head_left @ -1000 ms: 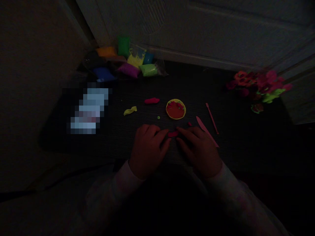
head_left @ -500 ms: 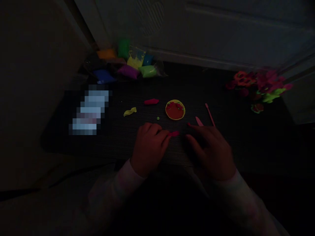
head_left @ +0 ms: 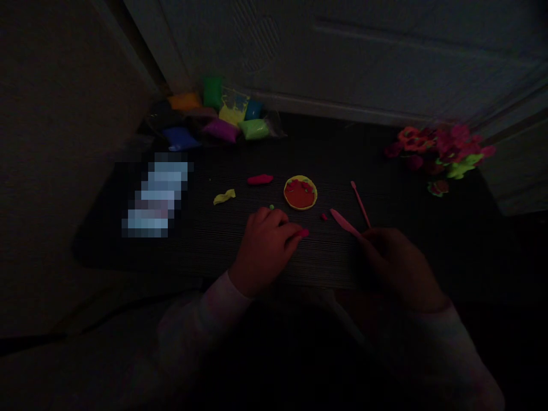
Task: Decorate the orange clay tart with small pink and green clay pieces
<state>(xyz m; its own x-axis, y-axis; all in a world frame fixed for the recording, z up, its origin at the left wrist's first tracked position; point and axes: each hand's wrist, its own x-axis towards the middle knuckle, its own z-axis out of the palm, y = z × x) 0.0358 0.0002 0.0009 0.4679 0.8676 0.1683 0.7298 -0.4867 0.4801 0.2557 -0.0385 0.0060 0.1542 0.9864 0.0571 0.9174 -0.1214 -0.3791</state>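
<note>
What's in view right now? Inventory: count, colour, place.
packets: at least eight, mixed, back left
blurred panel: one, pale blue, left
strip: one, yellow, left of centre
roll: one, pink-red, left of dish-shaped piece
dish-shaped piece: one, red, yellow-rimmed, centre
ball: one, green, below roll
crumb: one, red, left of knife
knife: one, pink, right of centre
stick: one, pink, right of knife
short piece: one, pink, front centre
flower-like cluster: one, multicoloured, right
disc: one, red-green, below cluster
tabletop: one, dark, underneath
backdrop: one, grey, behind
sleeves: two, pale, front
left hand: one, on short piece
right hand: one, on knife handle
</note>
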